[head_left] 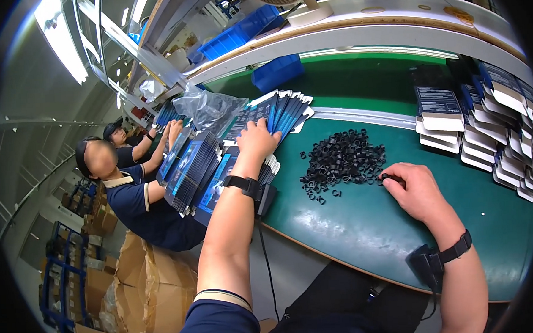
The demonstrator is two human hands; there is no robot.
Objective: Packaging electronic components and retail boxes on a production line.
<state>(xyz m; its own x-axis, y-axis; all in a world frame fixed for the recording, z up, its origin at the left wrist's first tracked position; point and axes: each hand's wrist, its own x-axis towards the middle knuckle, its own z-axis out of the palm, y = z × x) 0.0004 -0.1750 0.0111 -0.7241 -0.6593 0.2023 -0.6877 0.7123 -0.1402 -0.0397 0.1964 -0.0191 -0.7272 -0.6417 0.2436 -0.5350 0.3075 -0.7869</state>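
My left hand (258, 142) reaches over a fanned stack of flat blue-and-black cartons (291, 115). Its fingers are spread, with the tips at the cartons' near edges. To the right, a loose pile of small black rings (340, 157) lies on the green tabletop (340, 223). At the pile's right edge, my right hand (415, 190) pinches a small black ring (387, 176) between thumb and fingertips. More flat cartons (204, 169) stand in a dense row left of my left forearm. Each of my wrists wears a black band with a small box.
Overlapping folded cartons (485, 127) fill the table's right end. A clear plastic bag (207, 109) and a blue bin (278, 72) are at the back, below a shelf carrying a fan (307, 10). On the left, a co-worker (140, 196) handles cartons beside a large cardboard box (147, 291).
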